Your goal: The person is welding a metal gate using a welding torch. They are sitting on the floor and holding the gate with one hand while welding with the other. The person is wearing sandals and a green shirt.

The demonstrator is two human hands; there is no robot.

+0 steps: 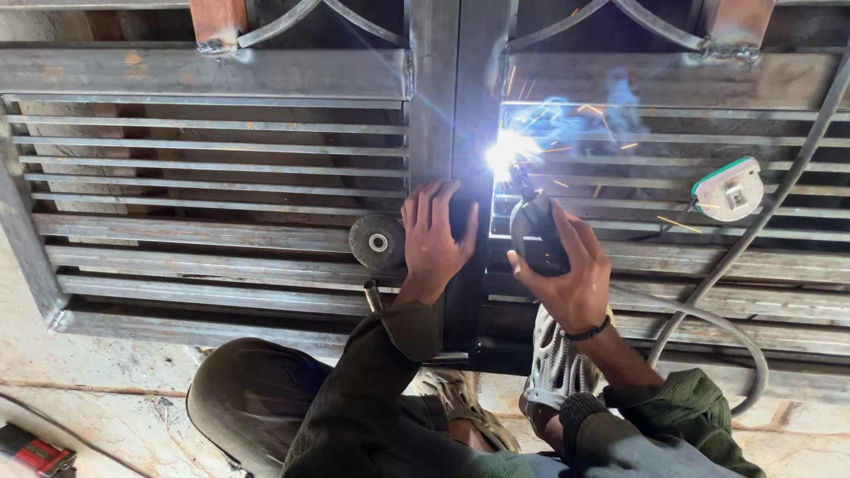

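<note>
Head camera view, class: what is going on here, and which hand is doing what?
A person crouches over a steel louvred gate frame lying flat. The right hand grips a welding electrode holder, and a bright arc with sparks and smoke burns at the central upright bar. The left hand rests flat on that bar, beside a grinding disc. A cable trails to the right.
</note>
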